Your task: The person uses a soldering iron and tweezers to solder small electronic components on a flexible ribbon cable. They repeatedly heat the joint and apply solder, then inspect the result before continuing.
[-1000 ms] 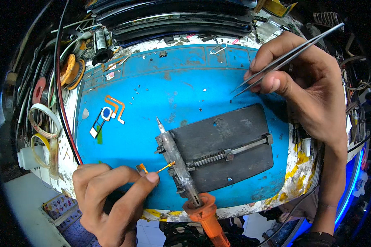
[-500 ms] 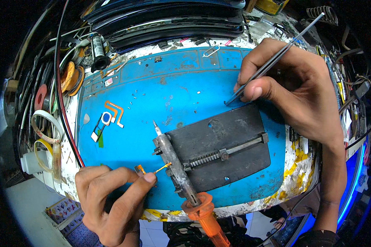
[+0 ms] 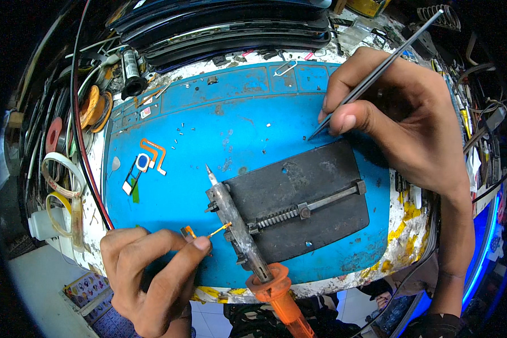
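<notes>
The fingers (image 3: 339,90) of the right hand (image 3: 403,121) are closed around the tweezers (image 3: 377,75), whose nearly joined tips stand beside a tiny dark piece (image 3: 305,138) on the blue mat (image 3: 197,141); the left hand (image 3: 149,270) pinches an orange flex cable (image 3: 219,230) near the soldering iron (image 3: 241,234) (a light, steady grip should serve both best).

Along twelve o'clock, a stack of dark, flat panels (image 3: 225,35) lies with its long edges toward the viewer. At ten o'clock stand a small bottle (image 3: 130,65) with a black end and, beneath it, an orange spool (image 3: 91,107). At nine o'clock, a white tape roll (image 3: 52,183) sits just above a yellow one. A metal coil (image 3: 438,18) is at two o'clock; a blue light (image 3: 480,256) glows at four.
</notes>
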`<state>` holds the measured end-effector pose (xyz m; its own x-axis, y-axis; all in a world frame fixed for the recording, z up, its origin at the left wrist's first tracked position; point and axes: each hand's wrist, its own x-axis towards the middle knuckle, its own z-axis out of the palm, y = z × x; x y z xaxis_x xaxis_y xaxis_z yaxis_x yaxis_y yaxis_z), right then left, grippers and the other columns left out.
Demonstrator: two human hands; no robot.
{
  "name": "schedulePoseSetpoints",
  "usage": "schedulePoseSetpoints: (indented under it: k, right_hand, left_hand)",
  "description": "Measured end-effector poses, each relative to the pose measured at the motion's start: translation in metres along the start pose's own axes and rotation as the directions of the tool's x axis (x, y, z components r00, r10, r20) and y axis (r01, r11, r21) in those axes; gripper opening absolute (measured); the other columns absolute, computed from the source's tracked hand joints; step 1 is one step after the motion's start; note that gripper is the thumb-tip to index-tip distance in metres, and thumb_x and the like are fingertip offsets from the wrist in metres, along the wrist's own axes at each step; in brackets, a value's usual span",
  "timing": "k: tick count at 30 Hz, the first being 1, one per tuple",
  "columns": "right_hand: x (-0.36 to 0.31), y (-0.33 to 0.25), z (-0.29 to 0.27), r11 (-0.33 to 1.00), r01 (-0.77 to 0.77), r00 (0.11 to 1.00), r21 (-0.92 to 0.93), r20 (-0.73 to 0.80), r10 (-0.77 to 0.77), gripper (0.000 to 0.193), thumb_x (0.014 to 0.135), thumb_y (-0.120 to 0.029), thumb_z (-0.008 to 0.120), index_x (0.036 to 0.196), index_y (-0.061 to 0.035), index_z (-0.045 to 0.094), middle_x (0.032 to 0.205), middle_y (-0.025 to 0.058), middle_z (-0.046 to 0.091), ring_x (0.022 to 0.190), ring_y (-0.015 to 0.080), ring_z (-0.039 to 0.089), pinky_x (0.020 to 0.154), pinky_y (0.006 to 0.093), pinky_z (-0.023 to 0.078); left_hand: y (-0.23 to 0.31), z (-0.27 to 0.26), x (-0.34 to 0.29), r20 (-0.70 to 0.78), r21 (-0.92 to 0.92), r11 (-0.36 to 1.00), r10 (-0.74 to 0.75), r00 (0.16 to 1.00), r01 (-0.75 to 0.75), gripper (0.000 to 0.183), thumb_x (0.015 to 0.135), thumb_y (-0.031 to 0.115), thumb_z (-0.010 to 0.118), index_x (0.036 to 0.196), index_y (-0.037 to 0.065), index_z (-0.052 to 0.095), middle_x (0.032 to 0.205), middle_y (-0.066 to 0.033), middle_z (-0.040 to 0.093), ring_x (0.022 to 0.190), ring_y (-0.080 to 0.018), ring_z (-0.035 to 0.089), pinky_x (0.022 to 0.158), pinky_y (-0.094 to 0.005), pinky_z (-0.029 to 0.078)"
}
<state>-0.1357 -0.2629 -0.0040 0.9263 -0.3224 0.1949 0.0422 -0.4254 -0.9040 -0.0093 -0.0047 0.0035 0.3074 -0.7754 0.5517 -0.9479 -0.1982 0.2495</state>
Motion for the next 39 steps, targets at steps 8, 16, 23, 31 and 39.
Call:
schedulePoseSetpoints:
  k: [8, 16, 23, 31, 39]
  right_hand:
    - [0.001, -0.007, 0.01, 0.996, 0.054, 0.996, 0.072, -0.08, -0.048, 0.018, 0.084, -0.008, 0.07, 0.093, 0.0043, 0.062, 0.085, 0.0068, 0.062, 0.079, 0.0119, 0.06, 0.073, 0.0246, 0.049]
    - [0.005, -0.005, 0.006, 0.994, 0.109, 0.993, 0.03, -0.043, -0.107, 0.02, 0.084, -0.011, 0.071, 0.094, 0.0039, 0.062, 0.085, 0.0071, 0.063, 0.079, 0.0121, 0.061, 0.073, 0.0249, 0.049]
    - [0.002, -0.016, 0.005, 0.979, -0.025, 0.999, -0.203, -0.037, 0.018, 0.021, 0.083, -0.011, 0.072, 0.095, 0.0036, 0.063, 0.085, 0.0068, 0.063, 0.08, 0.0119, 0.061, 0.074, 0.0246, 0.049]
    - [-0.007, -0.007, 0.019, 0.991, 0.131, 0.978, -0.033, -0.158, -0.134, 0.02, 0.082, -0.011, 0.073, 0.093, 0.0034, 0.063, 0.085, 0.0066, 0.063, 0.081, 0.012, 0.061, 0.074, 0.0248, 0.048]
    - [-0.005, -0.006, 0.019, 0.983, 0.149, 0.975, -0.105, -0.148, -0.163, 0.019, 0.08, -0.008, 0.073, 0.091, 0.0044, 0.064, 0.084, 0.0074, 0.064, 0.08, 0.0138, 0.062, 0.074, 0.0252, 0.049]
  left_hand:
    - [0.0, -0.001, 0.0, 0.009, -0.008, 1.0, -0.003, 1.0, 0.003, 0.028, 0.053, 0.008, 0.07, 0.081, 0.008, 0.068, 0.071, -0.005, 0.059, 0.069, -0.0214, 0.051, 0.065, -0.0341, 0.042]
    - [0.0, 0.003, 0.0, -0.028, 0.005, 1.0, 0.002, 1.0, -0.002, 0.028, 0.053, 0.007, 0.071, 0.08, 0.008, 0.068, 0.071, -0.0046, 0.059, 0.069, -0.0215, 0.051, 0.064, -0.0342, 0.042]
    - [0.003, 0.01, -0.001, -0.106, 0.025, 1.0, 0.003, 0.994, 0.0, 0.029, 0.052, 0.007, 0.072, 0.081, 0.009, 0.069, 0.07, -0.004, 0.059, 0.069, -0.0216, 0.05, 0.064, -0.0341, 0.042]
    - [0.003, 0.01, -0.001, -0.11, 0.032, 0.999, 0.007, 0.994, -0.003, 0.028, 0.053, 0.008, 0.072, 0.081, 0.009, 0.069, 0.07, -0.0042, 0.058, 0.069, -0.0215, 0.05, 0.065, -0.0347, 0.042]
    - [0.001, 0.0, -0.001, -0.004, -0.008, 1.0, -0.026, 1.0, 0.026, 0.029, 0.052, 0.008, 0.072, 0.081, 0.008, 0.07, 0.07, -0.0046, 0.058, 0.069, -0.0214, 0.05, 0.064, -0.0343, 0.042]
